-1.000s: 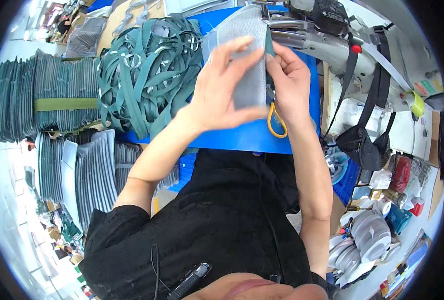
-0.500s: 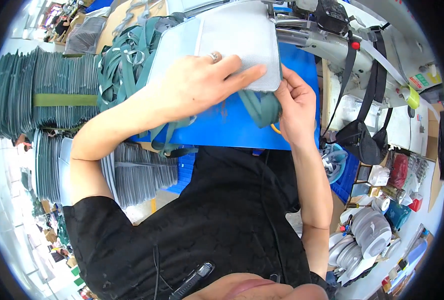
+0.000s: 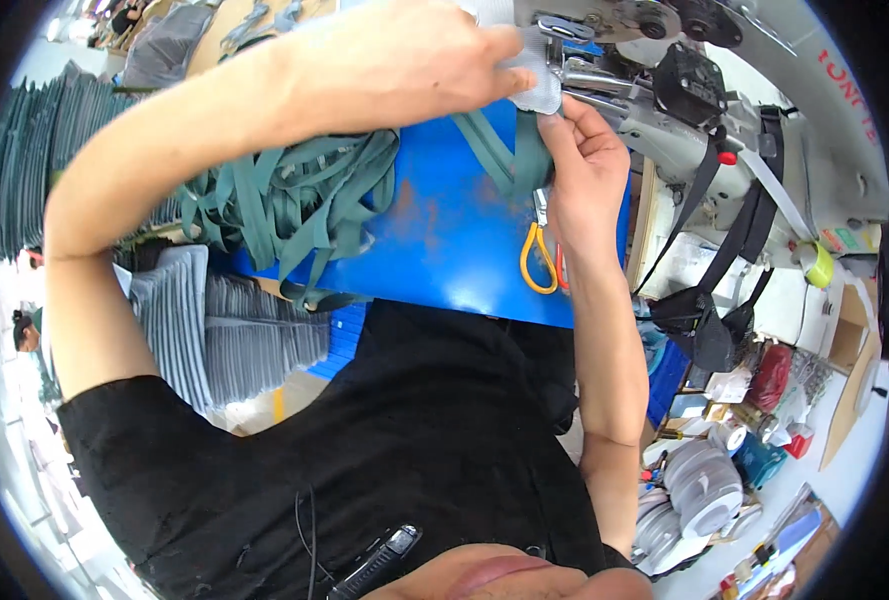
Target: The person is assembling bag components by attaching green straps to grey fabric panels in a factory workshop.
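Note:
At the sewing machine's metal parts (image 3: 589,80), a grey mesh panel (image 3: 540,96) lies partly under my left hand (image 3: 429,60). My left thumb and bent fingers grip down on it; most of the panel is hidden by that hand. My right hand (image 3: 589,165) pinches the panel's near corner, where green binding tape (image 3: 530,165) hangs in a loop. Just below that loop, scissors (image 3: 537,262) with a yellow handle lie on the blue table (image 3: 444,240), partly covered by my right wrist.
A tangled heap of green tape (image 3: 309,200) spreads over the table's left side. Stacks of green-edged panels (image 3: 44,150) and grey panels (image 3: 234,320) stand further left. Black straps (image 3: 744,220) hang from the machine at right. White spools (image 3: 699,485) sit lower right.
My left hand has pushed the panel away from me, toward the machine. My right hand has followed slightly upward, still pinching. The scissors and more blue table now show.

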Motion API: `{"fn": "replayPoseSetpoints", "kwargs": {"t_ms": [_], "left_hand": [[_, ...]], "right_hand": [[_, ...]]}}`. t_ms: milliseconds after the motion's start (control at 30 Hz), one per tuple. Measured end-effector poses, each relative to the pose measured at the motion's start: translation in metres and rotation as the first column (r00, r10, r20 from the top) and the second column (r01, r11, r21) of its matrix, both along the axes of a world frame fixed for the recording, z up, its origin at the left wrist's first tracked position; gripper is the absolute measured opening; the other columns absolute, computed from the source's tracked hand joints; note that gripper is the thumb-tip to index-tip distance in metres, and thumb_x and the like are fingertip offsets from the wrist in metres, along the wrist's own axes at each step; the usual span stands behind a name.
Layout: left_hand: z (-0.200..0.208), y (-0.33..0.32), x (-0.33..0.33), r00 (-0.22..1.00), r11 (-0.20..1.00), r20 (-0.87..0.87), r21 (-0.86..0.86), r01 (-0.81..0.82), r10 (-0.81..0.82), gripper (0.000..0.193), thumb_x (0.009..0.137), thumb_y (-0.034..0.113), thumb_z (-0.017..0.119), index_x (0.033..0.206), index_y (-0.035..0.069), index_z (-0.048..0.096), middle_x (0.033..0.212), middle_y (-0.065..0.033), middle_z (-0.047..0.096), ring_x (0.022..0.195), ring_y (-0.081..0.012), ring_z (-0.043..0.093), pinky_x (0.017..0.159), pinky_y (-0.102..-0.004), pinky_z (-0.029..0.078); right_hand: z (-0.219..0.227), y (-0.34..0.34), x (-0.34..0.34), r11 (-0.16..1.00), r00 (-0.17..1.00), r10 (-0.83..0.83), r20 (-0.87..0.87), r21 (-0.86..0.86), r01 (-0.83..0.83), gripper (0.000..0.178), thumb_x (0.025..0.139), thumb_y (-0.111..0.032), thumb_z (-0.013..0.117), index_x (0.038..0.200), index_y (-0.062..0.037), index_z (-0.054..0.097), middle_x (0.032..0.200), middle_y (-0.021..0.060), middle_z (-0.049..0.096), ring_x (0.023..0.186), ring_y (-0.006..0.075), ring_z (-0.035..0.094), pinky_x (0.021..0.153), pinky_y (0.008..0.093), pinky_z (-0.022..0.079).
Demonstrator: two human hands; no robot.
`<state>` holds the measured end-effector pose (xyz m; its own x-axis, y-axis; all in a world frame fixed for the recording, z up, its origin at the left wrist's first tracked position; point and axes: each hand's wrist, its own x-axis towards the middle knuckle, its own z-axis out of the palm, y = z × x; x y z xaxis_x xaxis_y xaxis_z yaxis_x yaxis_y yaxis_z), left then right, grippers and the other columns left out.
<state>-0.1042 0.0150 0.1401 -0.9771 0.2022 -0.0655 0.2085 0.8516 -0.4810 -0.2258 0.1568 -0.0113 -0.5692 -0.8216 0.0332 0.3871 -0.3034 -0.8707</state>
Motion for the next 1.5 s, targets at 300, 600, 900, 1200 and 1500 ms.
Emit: {"fn": "replayPoseSetpoints", "kwargs": {"t_ms": [300, 600, 900, 1200, 1500], "left_hand": [[0.014, -0.002, -0.008, 0.990, 0.995, 0.100, 0.037, 0.091, -0.095, 0.026, 0.097, 0.014, 0.058, 0.088, -0.007, 0.070, 0.072, -0.0146, 0.059, 0.059, -0.0294, 0.068, 0.048, -0.0421, 0.053], [-0.021, 0.037, -0.010, 0.994, 0.990, -0.051, 0.107, -0.091, 0.097, 0.011, 0.073, 0.015, 0.068, 0.072, 0.005, 0.073, 0.071, -0.0128, 0.066, 0.060, -0.0237, 0.067, 0.050, -0.0330, 0.051], [-0.072, 0.062, -0.023, 0.775, 0.702, -0.225, 0.618, -0.355, 0.590, 0.052, 0.086, 0.024, 0.073, 0.134, 0.008, 0.065, 0.120, -0.0109, 0.064, 0.093, -0.0309, 0.071, 0.078, -0.0404, 0.058], [-0.150, 0.112, 0.103, 0.834, 0.716, -0.374, 0.697, -0.037, 0.407, 0.085, 0.066, 0.031, 0.083, 0.146, 0.018, 0.057, 0.137, -0.0172, 0.054, 0.121, -0.0381, 0.058, 0.100, -0.0493, 0.048], [-0.034, 0.109, 0.118, 0.996, 0.957, 0.015, 0.278, -0.089, 0.088, 0.075, 0.082, 0.013, 0.065, 0.154, 0.026, 0.049, 0.078, -0.0038, 0.044, 0.061, -0.0180, 0.057, 0.052, -0.0308, 0.052]], "right_hand": [[-0.010, -0.010, 0.001, 0.997, 0.996, -0.068, -0.058, -0.038, 0.066, 0.019, 0.100, -0.007, 0.066, 0.115, 0.0030, 0.070, 0.083, -0.0030, 0.070, 0.068, -0.0013, 0.054, 0.060, 0.0163, 0.040], [-0.015, -0.009, 0.005, 0.992, 0.993, -0.093, -0.067, -0.095, 0.087, 0.019, 0.101, -0.007, 0.066, 0.117, 0.0022, 0.070, 0.083, -0.0025, 0.070, 0.069, -0.0008, 0.056, 0.060, 0.0161, 0.041], [-0.008, 0.000, 0.012, 0.994, 0.991, -0.103, -0.087, -0.047, 0.099, 0.025, 0.100, -0.006, 0.065, 0.124, 0.0011, 0.069, 0.079, -0.0060, 0.066, 0.067, -0.0018, 0.052, 0.058, 0.0160, 0.038], [-0.013, 0.049, 0.037, 0.999, 1.000, 0.012, 0.025, -0.038, -0.011, 0.036, 0.100, -0.003, 0.063, 0.136, 0.0012, 0.064, 0.082, -0.0029, 0.069, 0.068, -0.0002, 0.056, 0.060, 0.0173, 0.044], [-0.003, 0.118, 0.072, 1.000, 0.998, -0.012, 0.063, -0.013, 0.013, 0.040, 0.100, 0.001, 0.061, 0.139, 0.0085, 0.056, 0.113, 0.0088, 0.074, 0.097, 0.0092, 0.068, 0.087, 0.0230, 0.052]]}}
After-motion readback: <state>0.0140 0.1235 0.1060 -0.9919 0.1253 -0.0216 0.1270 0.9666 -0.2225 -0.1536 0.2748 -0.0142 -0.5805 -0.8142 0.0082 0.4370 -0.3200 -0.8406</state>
